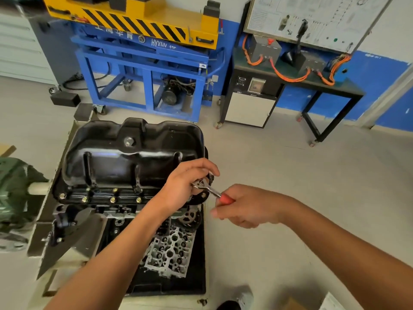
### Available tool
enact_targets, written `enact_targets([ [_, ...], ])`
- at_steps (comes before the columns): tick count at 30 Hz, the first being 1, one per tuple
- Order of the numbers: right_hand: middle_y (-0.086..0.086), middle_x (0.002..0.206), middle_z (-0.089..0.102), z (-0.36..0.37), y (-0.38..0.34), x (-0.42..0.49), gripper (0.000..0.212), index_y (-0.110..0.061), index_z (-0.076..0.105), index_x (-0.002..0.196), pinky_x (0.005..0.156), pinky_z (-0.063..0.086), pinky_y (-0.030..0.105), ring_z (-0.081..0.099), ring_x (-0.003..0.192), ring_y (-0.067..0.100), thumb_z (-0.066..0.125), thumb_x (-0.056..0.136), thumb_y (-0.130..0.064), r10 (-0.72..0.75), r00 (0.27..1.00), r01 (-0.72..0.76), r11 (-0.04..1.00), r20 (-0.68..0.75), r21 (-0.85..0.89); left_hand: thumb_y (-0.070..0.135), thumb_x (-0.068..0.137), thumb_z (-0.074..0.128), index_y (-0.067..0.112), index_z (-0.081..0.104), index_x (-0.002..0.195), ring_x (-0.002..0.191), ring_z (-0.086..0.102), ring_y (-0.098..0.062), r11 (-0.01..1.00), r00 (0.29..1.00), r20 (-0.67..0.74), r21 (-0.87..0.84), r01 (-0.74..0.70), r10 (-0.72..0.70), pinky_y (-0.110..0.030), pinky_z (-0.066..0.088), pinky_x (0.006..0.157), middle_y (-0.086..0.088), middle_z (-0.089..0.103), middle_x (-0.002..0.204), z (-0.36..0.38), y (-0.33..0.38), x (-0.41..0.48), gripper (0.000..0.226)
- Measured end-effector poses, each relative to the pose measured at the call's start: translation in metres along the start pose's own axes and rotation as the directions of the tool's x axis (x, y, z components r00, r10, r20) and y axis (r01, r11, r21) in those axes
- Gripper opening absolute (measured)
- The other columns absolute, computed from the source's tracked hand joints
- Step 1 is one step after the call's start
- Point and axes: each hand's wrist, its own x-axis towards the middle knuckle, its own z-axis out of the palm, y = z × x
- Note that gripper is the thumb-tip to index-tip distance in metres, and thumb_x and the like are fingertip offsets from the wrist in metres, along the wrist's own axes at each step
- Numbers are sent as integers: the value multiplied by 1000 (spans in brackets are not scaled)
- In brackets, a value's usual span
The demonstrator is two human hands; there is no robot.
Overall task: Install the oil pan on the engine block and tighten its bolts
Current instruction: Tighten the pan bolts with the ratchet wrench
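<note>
Left hand [186, 184] curls round the ratchet [207, 187] head at the oil pan [134, 157] corner, right hand [243, 208] grips its red handle. Cylinder head [172, 249] beside the left forearm; blue stand [145, 70] beyond, grey floor [290, 164].

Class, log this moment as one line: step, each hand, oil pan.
step: bolt tightening | left hand: holds ratchet head | right hand: grips its red handle | oil pan: on engine block
</note>
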Motion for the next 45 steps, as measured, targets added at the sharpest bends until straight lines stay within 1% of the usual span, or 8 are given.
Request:
enact_targets([
  [6,-1,65,51,-48,-28,26,33,-18,51,67,54,41,30,53,62,20,56,95,-34,-140,935,-194,569,-327,-799,23,93,46,23,73,111,44,22,-11,1000,999,40,-27,7,-6,-24,17,46,6,31,50,5,0,2,33],
  [12,-6,81,53,-42,-28,47,15,-26,48,81,72,24,31,45,80,18,57,92,-21,-608,670,-170,433,-426,-885,41,93,53,31,67,124,45,25,-6,994,998,39,-92,-51,54,-18,23,47,14,35,54,0,-4,-1,36],
  [18,1,79,60,-29,-6,33,18,-21,58,89,53,32,31,54,68,23,55,94,-38,-472,736,-229,500,-485,-835,28,96,51,19,70,116,47,22,-13,999,998,-46,-1,-47,46,-21,21,45,4,33,52,5,-1,0,29],
  [23,2,63,72,-15,-10,12,36,-12,65,71,55,49,27,69,54,16,64,89,-44,-60,966,-87,839,-250,-537,32,95,51,18,73,110,44,29,-11,998,994,-102,46,-33,38,-19,24,43,3,36,51,5,3,7,30],
  [28,6,68,72,20,-8,11,33,-11,59,80,55,52,25,70,56,20,64,95,-40,16,999,-16,1000,-45,5,29,92,51,12,74,105,46,28,-15,999,995,-96,42,-17,21,-23,21,43,-2,34,49,4,1,11,32],
  [36,-1,67,65,91,-25,31,37,-19,55,64,54,48,22,65,58,15,57,99,-29,-129,985,-2,657,115,754,18,92,48,12,74,105,47,40,-11,994,996,87,104,15,-24,-18,36,54,2,42,46,1,4,11,30],
  [41,-4,67,60,110,-37,41,36,-20,53,67,55,43,18,62,63,10,55,100,-32,-187,976,-4,494,110,869,15,96,50,16,72,112,54,44,-13,974,969,239,226,13,-68,-20,40,65,-1,46,53,-8,16,10,27],
  [45,-8,58,53,101,-29,37,36,-22,53,65,52,41,18,54,54,7,55,100,-32,-194,974,11,544,113,839,18,93,48,8,67,90,52,40,-15,987,982,158,140,84,-106,-25,36,61,-5,46,52,-10,14,10,22],
])
